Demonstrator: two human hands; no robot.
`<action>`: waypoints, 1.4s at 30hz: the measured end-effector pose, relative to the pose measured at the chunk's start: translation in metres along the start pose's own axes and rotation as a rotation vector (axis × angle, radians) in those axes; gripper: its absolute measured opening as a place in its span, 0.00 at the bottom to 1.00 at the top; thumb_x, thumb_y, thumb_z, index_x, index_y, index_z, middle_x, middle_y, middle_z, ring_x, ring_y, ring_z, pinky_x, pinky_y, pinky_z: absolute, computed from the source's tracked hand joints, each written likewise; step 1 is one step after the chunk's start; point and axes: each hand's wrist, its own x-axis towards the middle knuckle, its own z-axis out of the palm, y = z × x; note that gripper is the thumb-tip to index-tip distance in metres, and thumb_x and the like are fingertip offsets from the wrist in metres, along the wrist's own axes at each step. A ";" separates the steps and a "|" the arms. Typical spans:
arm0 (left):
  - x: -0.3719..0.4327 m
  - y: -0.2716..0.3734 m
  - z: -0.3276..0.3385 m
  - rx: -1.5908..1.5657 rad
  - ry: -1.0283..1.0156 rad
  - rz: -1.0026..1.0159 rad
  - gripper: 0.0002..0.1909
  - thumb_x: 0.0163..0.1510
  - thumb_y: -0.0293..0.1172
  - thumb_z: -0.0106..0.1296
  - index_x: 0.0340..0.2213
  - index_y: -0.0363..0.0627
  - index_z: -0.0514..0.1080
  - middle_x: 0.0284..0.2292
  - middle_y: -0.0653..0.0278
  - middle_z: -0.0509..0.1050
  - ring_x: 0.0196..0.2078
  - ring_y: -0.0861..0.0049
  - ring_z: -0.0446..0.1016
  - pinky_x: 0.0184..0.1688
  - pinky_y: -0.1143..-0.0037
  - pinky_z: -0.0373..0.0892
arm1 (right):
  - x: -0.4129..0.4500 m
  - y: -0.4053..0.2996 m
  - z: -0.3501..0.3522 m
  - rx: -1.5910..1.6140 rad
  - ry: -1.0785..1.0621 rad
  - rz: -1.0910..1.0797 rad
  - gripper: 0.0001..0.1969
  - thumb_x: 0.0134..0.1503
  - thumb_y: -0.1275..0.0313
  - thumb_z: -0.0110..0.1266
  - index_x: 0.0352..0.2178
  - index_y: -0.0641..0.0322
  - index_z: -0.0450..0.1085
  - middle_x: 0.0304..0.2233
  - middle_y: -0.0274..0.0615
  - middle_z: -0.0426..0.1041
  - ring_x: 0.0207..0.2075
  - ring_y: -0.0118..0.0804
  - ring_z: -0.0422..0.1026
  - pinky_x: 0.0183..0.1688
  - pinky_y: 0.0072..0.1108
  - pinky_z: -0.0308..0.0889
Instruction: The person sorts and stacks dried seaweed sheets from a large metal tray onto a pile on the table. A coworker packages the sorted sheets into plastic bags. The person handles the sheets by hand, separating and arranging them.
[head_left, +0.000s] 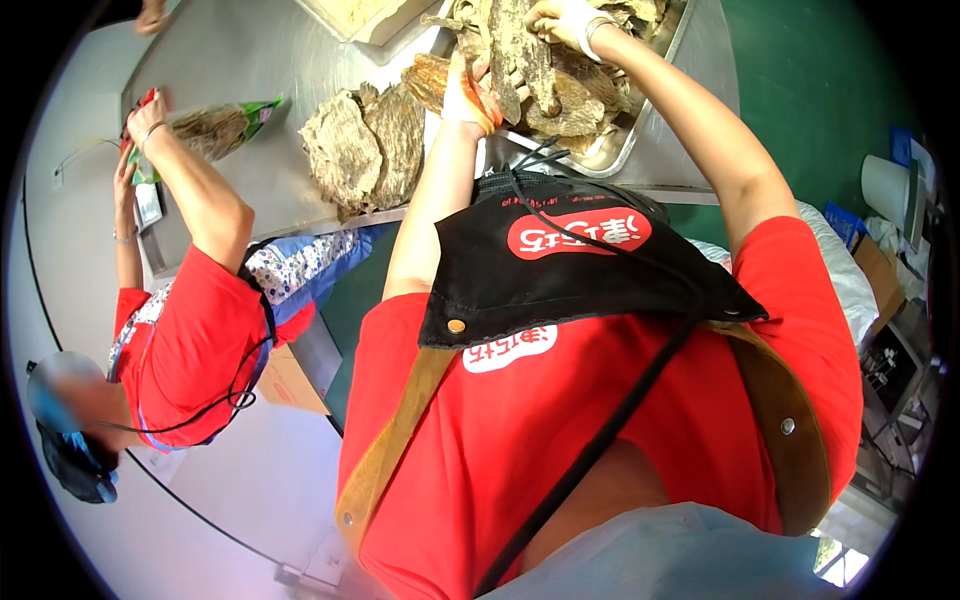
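My left hand (472, 97), palm up with an orange band across it, supports a long, dried, fibrous brown slab (506, 60). Its fingers show in part beside the slab. My right hand (564, 24) appears to wear a pale glove, and a bracelet circles the wrist. Those fingers curl over the upper part of another long dried piece (536, 71). Beneath both hands, more dried pieces (574, 97) lie heaped in a metal tray (621, 159). Just left of my left hand is a darker ribbed brown piece (424, 82).
Broad dried slabs (364, 150) lie on the steel table (262, 64) beside the tray. A pale container (375, 26) stands at the far edge. On the left, a co-worker (187, 330) handles a clear bag (214, 131) of dried material. Another person's hand (152, 16) shows top left.
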 end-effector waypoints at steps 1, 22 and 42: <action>0.001 0.000 -0.005 0.020 0.028 0.008 0.37 0.55 0.63 0.40 0.53 0.44 0.61 0.55 0.50 0.61 0.58 0.60 0.60 0.57 0.56 0.58 | -0.003 -0.016 0.009 0.001 0.011 0.014 0.09 0.56 0.81 0.44 0.34 0.66 0.73 0.23 0.35 0.71 0.20 0.22 0.62 0.23 0.15 0.61; -0.018 0.042 0.058 1.965 0.357 1.109 0.17 0.50 0.34 0.51 0.44 0.56 0.73 0.31 0.58 0.73 0.33 0.66 0.71 0.36 0.71 0.69 | 0.035 0.035 -0.060 0.632 0.275 -0.257 0.11 0.57 0.79 0.47 0.41 0.69 0.71 0.37 0.44 0.75 0.37 0.32 0.74 0.41 0.21 0.71; 0.017 0.028 0.036 1.869 0.263 1.055 0.23 0.53 0.51 0.46 0.45 0.51 0.71 0.39 0.54 0.73 0.44 0.63 0.71 0.48 0.69 0.65 | -0.017 0.055 -0.035 0.272 0.548 -0.101 0.11 0.58 0.75 0.44 0.38 0.67 0.72 0.39 0.45 0.75 0.39 0.36 0.73 0.41 0.20 0.70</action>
